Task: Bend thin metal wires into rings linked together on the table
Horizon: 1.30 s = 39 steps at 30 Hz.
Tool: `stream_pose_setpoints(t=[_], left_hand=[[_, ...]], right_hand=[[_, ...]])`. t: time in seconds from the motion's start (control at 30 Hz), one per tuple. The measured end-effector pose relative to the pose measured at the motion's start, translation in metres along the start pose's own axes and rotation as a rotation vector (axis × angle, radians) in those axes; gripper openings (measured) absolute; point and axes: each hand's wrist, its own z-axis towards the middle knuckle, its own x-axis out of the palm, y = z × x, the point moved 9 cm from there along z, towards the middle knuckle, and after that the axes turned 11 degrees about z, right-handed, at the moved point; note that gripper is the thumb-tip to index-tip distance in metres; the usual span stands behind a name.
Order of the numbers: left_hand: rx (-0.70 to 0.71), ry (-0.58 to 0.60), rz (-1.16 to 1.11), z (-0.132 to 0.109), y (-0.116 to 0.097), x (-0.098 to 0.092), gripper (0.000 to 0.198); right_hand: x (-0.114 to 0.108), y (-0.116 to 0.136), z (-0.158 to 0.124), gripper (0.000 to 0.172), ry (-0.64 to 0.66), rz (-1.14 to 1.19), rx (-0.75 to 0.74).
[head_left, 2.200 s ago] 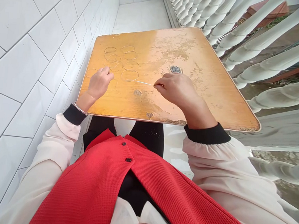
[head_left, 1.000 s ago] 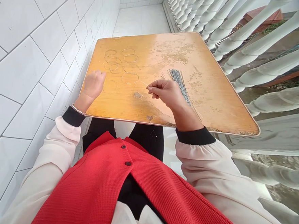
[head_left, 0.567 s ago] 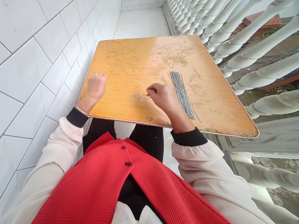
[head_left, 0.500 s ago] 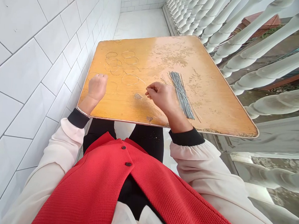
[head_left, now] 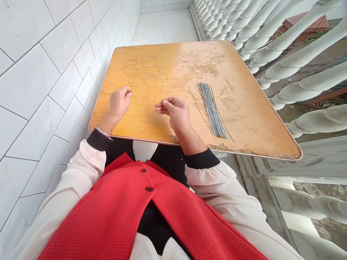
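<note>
My left hand point(head_left: 120, 102) is closed in a pinch above the left part of the table, its thumb side turned to the right. A thin curved wire point(head_left: 109, 86) shows beside its knuckles and seems to run into its fingers. Across a short gap, my right hand point(head_left: 176, 112) has thumb and fingertips pressed together; a fine wire end shows faintly at the tips. Beyond both hands lie several thin wire rings point(head_left: 151, 91), some overlapping. Right of my right hand rests a bundle of straight grey wires point(head_left: 212, 111), with a few loose strands alongside.
The wooden table point(head_left: 257, 124) has worn, peeling patches and a chipped front edge close to my body. A white tiled wall point(head_left: 46, 81) runs along the left. White balusters point(head_left: 296, 71) line the right side, and a pale floor point(head_left: 169, 26) lies behind the table.
My left hand has moved right and turned its fingers inward. My right hand has shifted left, so the two are closer together. The rings and the wire bundle lie as before.
</note>
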Motion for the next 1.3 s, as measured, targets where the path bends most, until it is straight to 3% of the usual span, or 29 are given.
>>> stream_pose_setpoints(t=[0.3,0.63,0.9,1.13,1.3], left_hand=[[-0.150,-0.004,-0.358,0.003,0.015,0.007,0.018],[-0.382,0.042,-0.719,-0.010,0.008,0.023,0.019],[-0.471,0.023,-0.957,-0.022,0.003,0.037,0.017],[-0.557,0.022,-1.070,-0.033,-0.002,0.049,0.018],[-0.604,0.023,-1.205,-0.040,-0.009,0.058,0.020]], right_hand=[[-0.005,-0.005,-0.001,0.018,-0.007,0.115,-0.007],[0.003,-0.014,-0.003,0.015,-0.054,0.266,-0.050],[0.012,-0.021,-0.001,0.017,-0.100,0.330,-0.072],[0.021,-0.028,0.006,0.030,-0.002,0.354,-0.160],[0.026,-0.033,0.006,0.022,-0.013,0.434,-0.148]])
